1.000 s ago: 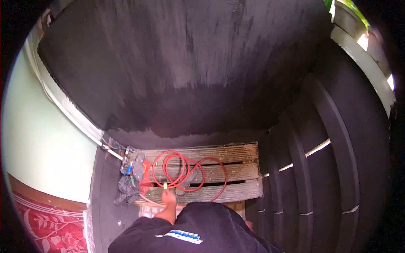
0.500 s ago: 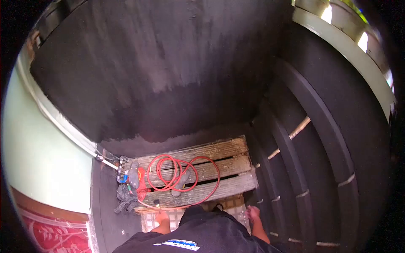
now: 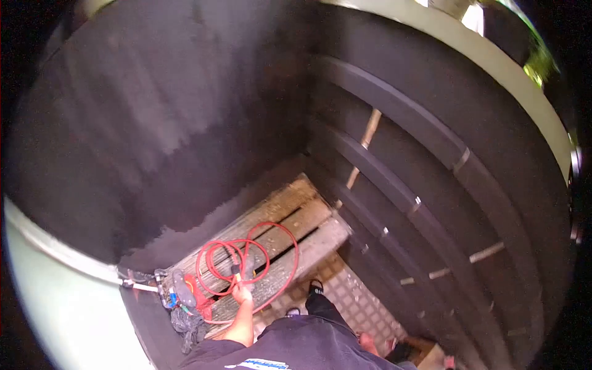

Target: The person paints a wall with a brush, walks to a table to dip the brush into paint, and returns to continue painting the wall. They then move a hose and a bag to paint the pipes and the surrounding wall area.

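Left hand point(image 3: 242, 292): closed on apparent paintbrush point(image 3: 236, 271) | red hose point(image 3: 297, 249): coiled on slatted wooden counter point(image 3: 327, 237) | right hand point(image 3: 368, 341): grip cannot be told

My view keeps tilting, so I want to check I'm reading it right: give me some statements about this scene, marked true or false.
1. The left hand holds a dark-tipped tool. True.
2. The red hose lies in loops on the wooden slats. True.
3. The right hand grips the hose. False: it is low at the person's side, apart from the hose.
4. A crumpled dark bag lies at the slats' right end. False: it is by their left end.
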Motion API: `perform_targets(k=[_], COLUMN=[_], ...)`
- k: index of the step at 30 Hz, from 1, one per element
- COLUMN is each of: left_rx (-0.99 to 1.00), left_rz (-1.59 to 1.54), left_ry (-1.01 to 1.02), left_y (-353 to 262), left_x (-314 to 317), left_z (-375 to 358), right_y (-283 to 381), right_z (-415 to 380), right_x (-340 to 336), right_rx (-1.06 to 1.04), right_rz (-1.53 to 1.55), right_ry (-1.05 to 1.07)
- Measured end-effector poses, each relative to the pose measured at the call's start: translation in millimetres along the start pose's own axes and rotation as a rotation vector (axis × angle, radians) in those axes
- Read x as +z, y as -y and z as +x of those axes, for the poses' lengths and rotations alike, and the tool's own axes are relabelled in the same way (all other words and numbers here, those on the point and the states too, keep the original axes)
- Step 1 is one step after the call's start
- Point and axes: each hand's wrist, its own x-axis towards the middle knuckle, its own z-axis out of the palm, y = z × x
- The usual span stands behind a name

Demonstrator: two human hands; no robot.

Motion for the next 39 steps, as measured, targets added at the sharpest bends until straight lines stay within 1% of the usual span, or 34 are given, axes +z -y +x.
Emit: perform_targets(k=[1, 2, 3, 4, 5, 6, 7, 8, 9, 10, 11, 13, 15, 18, 20, 21, 22, 23, 24, 25, 26, 27, 28, 29, 31, 33, 35, 37, 38, 39], left_rx=[-0.049, -0.082, -0.067, -0.071, -0.073, -0.1, -0.153, -0.212, -0.259, -0.292, -0.318, -0.362, -0.384, -0.383, -0.335, -0.25, -0.136, -0.097, -0.014, -0.12, -0.072, -0.026, -0.073, -0.128, -0.104, -0.02, 0.18, 0.27, 0.283, 0.357], left_rz=[0.181, 0.37, 0.421, 0.469, 0.516, 0.599, 0.701, 0.793, 0.876, 0.946, 1.011, 1.108, 1.141, 1.048, 0.951, 0.924, 0.867, 0.774, 0.868, 0.85, 0.872, 0.898, 0.877, 0.859, 1.014, 1.11, 1.243, 1.294, 1.311, 1.337], left_ry=[0.005, 0.016, 0.085, 0.134, 0.182, 0.25, 0.337, 0.428, 0.526, 0.62, 0.703, 0.852, 0.947, 1.019, 1.037, 1.022, 1.029, 1.123, 1.103, 1.168, 1.215, 1.261, 1.357, 1.451, 1.566, 1.758, 1.956, 2.065, 2.076, 2.141], left_y=[-4, -5, 11, 36, 60, 71, 75, 78, 76, 71, 65, 49, 30, -1, -21, -39, -17, -20, -36, -58, -56, -49, -38, -26, -4, 14, 34, 49, 56, 65], left_x=[-21, -35, -49, -76, -103, -127, -151, -170, -181, -184, -183, -165, -131, -58, 1, 28, 70, 97, 114, 121, 139, 152, 159, 166, 157, 131, 105, 79, 71, 66], left_z=[-11, -17, -22, -22, -22, -27, -29, -30, -29, -29, -23, -17, -14, -25, -53, -81, -75, -94, -134, -183, -219, -254, -288, -322, -405, -481, -536, -586, -607, -623], right_y=[-25, -50, -74, -86, -107, -137, -139, -119, -143, -202, -153, -183, -194, -205, -222, -234, -244, -255, -262, -286, -301, -317, -333, -343, -358, -370, -376, -382, -383, -384], right_z=[-18, -33, -57, -81, -91, -93, -122, -158, -156, -126, -179, -179, -192, -217, -219, -217, -225, -233, -242, -233, -235, -237, -242, -249, -261, -269, -282, -290, -292, -296], right_x=[4, 8, 14, 21, 32, 37, 40, 36, 53, 68, 62, 83, 91, 98, 102, 106, 102, 96, 94, 98, 97, 92, 89, 86, 74, 68, 70, 77, 80, 85], right_rx=[0.049, -0.252, -0.536, -0.469, -0.414, -0.388, -0.071, 0.226, 0.223, 0.241, 0.265, 0.286, 0.312, 0.348, 0.344, 0.334, 0.347, 0.372, 0.405, 0.398, 0.423, 0.438, 0.454, 0.485, 0.482, 0.506, 0.519, 0.546, 0.552, 0.562], right_rz=[0.038, -0.36, -0.758, -0.978, -0.804, -0.585, 0.003, 0.6, 0.738, 0.778, 0.833, 1.007, 1.1, 1.169, 1.154, 1.278, 1.307, 1.239, 1.174, 1.309, 1.347, 1.408, 1.468, 1.503, 1.567, 1.612, 1.659, 1.708, 1.741, 1.774], right_ry=[-0.02, -0.052, -0.07, -0.151, -0.211, -0.236, -0.17, -0.116, -0.211, -0.169, -0.225, -0.301, -0.341, -0.416, -0.514, -0.586, -0.604, -0.681, -0.752, -0.718, -0.734, -0.705, -0.675, -0.689, -0.692, -0.715, -0.747, -0.756, -0.755, -0.754])
